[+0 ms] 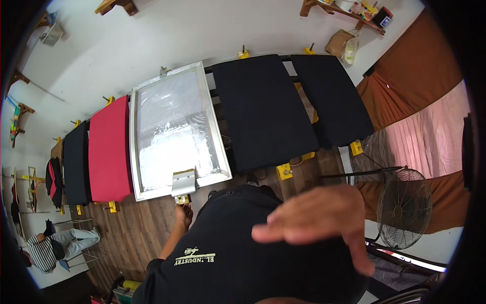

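In front of me a metal-framed printing screen (pixel 220 152) with a shiny, translucent mesh lies over one station of a long row. At its near end sits a ribbed grey metal piece with a tan upper edge (pixel 183 183), directly above a small yellow bracket (pixel 182 199). My left hand (pixel 185 215) is low at that bracket, its fingers curled against it and partly hidden. Raised in front of my black shirt, my right hand (pixel 319 218) is open and holds nothing, fingers stretched leftward and thumb apart.
Black cloth (pixel 263 111) and red cloth (pixel 109 152) cover boards on either side of the screen. Yellow brackets (pixel 284 171) jut from the row's edges. A floor fan (pixel 405 207) stands at right. A person in stripes (pixel 43 252) sits far left. Wall shelves (pixel 349 12) hang beyond.
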Available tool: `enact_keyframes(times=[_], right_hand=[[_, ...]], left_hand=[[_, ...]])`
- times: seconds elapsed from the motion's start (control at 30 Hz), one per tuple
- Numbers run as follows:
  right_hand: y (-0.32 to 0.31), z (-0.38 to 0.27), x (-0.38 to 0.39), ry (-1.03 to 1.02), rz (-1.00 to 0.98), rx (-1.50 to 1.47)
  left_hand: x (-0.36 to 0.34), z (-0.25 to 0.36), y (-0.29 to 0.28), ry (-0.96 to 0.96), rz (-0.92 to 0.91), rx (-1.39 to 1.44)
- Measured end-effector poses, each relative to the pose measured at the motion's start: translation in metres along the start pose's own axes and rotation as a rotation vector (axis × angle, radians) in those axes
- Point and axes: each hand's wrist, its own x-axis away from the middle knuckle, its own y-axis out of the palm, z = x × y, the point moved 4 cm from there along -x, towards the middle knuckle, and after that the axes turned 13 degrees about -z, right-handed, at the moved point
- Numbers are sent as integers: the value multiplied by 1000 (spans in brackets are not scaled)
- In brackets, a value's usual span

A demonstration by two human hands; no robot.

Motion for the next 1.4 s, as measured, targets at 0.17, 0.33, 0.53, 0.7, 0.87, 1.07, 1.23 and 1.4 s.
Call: enact_keyframes(times=[0.17, 0.33, 0.53, 0.7, 0.87, 1.07, 1.23, 1.4], right_hand=[[13, -14, -81, -103, -124, 152], [38, -17, -151, 40, -38, 542], [58, 7, -206, 40, 9, 483], [80, 35, -243, 45, 136, 279], [91, 48, -255, 26, 127, 117], [121, 67, -270, -14, -43, 289], [128, 62, -274, 60, -120, -264], [153, 77, -250, -53, -33, -18]], left_hand=[[25, 20, 20, 22, -46, -238], [26, 42, 17, 26, -186, -497], [69, 90, 43, -80, -452, -548], [78, 105, 51, -133, -715, -456], [91, 114, 66, -136, -897, -437], [95, 113, 75, 6, -921, -593], [88, 108, 76, 287, -983, -710], [100, 108, 75, 390, -900, -776]])
